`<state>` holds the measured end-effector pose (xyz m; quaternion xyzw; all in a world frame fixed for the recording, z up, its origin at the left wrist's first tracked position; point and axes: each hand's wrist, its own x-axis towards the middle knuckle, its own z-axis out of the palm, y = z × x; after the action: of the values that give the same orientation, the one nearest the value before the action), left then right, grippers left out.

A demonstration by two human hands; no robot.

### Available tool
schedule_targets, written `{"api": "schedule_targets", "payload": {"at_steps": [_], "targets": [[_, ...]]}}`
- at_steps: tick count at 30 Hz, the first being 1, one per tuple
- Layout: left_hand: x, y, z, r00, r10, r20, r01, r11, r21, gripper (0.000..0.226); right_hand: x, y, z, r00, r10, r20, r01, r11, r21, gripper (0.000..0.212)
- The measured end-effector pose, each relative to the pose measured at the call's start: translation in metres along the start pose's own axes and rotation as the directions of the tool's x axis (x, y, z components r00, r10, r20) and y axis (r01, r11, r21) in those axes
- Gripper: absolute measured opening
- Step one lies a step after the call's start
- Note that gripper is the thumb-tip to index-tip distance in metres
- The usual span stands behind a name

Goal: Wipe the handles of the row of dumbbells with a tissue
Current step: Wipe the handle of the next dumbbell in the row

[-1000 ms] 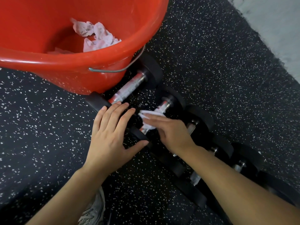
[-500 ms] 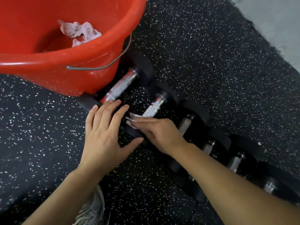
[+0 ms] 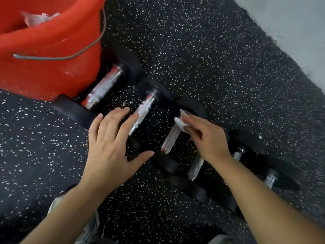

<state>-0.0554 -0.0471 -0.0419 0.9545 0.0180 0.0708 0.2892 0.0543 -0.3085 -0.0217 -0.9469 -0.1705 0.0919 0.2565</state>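
A row of black dumbbells with chrome handles runs diagonally across the speckled floor. The first dumbbell [image 3: 103, 88] lies against the bucket. My left hand [image 3: 112, 147] rests flat, fingers spread, over the near end of the second dumbbell [image 3: 143, 111]. My right hand [image 3: 205, 138] pinches a white tissue [image 3: 181, 123] at the far end of the third dumbbell's handle [image 3: 170, 138]. A fourth handle [image 3: 196, 167] shows beside my right wrist. More dumbbells [image 3: 270, 178] continue to the right, partly hidden by my right forearm.
A red bucket [image 3: 52, 67] with a wire handle stands at the upper left, with crumpled used tissues [image 3: 38, 18] inside. The black speckled rubber mat [image 3: 219, 67] ends at a grey floor [image 3: 290, 23] at the upper right. My shoe [image 3: 88, 229] shows at the bottom.
My right hand has carried the tissue from the second dumbbell's handle to the third one's. My left hand stays on the second dumbbell. The view has shifted right, pushing the bucket further left.
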Motion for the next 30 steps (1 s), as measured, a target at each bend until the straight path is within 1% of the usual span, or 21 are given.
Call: {"api": "schedule_targets", "payload": {"at_steps": [5,7,11,13,15,18,19,20,21,22,24,25,26,28,29,30], "targets": [[-0.007,0.014,0.015,0.999,0.007,0.031,-0.007,1.0,-0.009,0.088,0.009,0.008,0.012,0.999,-0.023,0.036,0.027,0.994,-0.106,0.033],[-0.008,0.018,0.02,0.999,0.013,0.047,-0.013,1.0,-0.004,0.088,0.009,0.008,0.023,0.998,-0.033,0.062,0.04,0.993,-0.111,0.034],[-0.009,0.022,0.027,0.997,0.026,0.079,-0.028,0.999,0.025,0.089,-0.007,0.011,0.038,0.987,-0.11,0.121,0.104,0.993,0.052,0.032],[-0.009,0.023,0.029,0.996,0.021,0.087,-0.024,0.999,0.036,0.089,-0.014,0.013,0.037,0.982,-0.127,0.143,0.115,0.989,0.091,0.034],[-0.01,0.022,0.031,0.996,0.018,0.086,-0.022,0.999,0.044,0.089,-0.018,0.011,0.032,0.966,-0.138,0.216,0.117,0.987,0.109,0.039],[-0.01,0.021,0.032,0.996,0.016,0.084,-0.02,0.998,0.052,0.089,-0.025,0.004,0.031,0.903,-0.21,0.376,0.166,0.975,0.147,0.05],[-0.01,0.021,0.032,0.996,0.012,0.083,-0.017,0.998,0.053,0.089,-0.027,0.002,0.031,0.886,-0.233,0.4,0.176,0.969,0.175,0.05],[-0.01,0.021,0.032,0.997,0.01,0.083,-0.014,0.998,0.055,0.089,-0.027,0.001,0.028,0.885,-0.245,0.397,0.174,0.963,0.207,0.048],[-0.01,0.022,0.033,0.996,0.008,0.085,-0.013,0.998,0.058,0.089,-0.025,0.001,0.025,0.9,-0.242,0.362,0.164,0.959,0.232,0.045],[-0.009,0.022,0.033,0.996,0.006,0.088,-0.011,0.998,0.06,0.09,-0.022,0.001,0.02,0.931,-0.221,0.289,0.153,0.959,0.238,0.041],[-0.009,0.022,0.033,0.996,0.001,0.091,-0.007,0.998,0.058,0.09,-0.012,0.008,0.013,0.987,-0.142,0.077,0.123,0.971,0.204,0.034],[-0.009,0.022,0.033,0.996,0.001,0.091,-0.006,0.998,0.056,0.09,-0.006,0.012,0.011,0.995,-0.104,-0.005,0.103,0.979,0.175,0.032],[-0.009,0.022,0.033,0.996,0.002,0.091,-0.007,0.998,0.054,0.09,0.0,0.016,0.012,0.995,-0.083,-0.05,0.089,0.987,0.132,0.03],[-0.009,0.022,0.032,0.996,0.004,0.09,-0.009,0.999,0.051,0.09,0.006,0.021,0.02,0.994,-0.089,-0.056,0.09,0.996,0.011,0.029],[-0.009,0.023,0.032,0.996,0.007,0.091,-0.011,0.999,0.051,0.09,0.007,0.022,0.025,0.993,-0.106,-0.043,0.105,0.994,-0.024,0.028],[-0.009,0.023,0.032,0.996,0.008,0.092,-0.013,0.999,0.052,0.09,0.005,0.021,0.031,0.993,-0.116,-0.032,0.116,0.993,-0.022,0.027]]}}
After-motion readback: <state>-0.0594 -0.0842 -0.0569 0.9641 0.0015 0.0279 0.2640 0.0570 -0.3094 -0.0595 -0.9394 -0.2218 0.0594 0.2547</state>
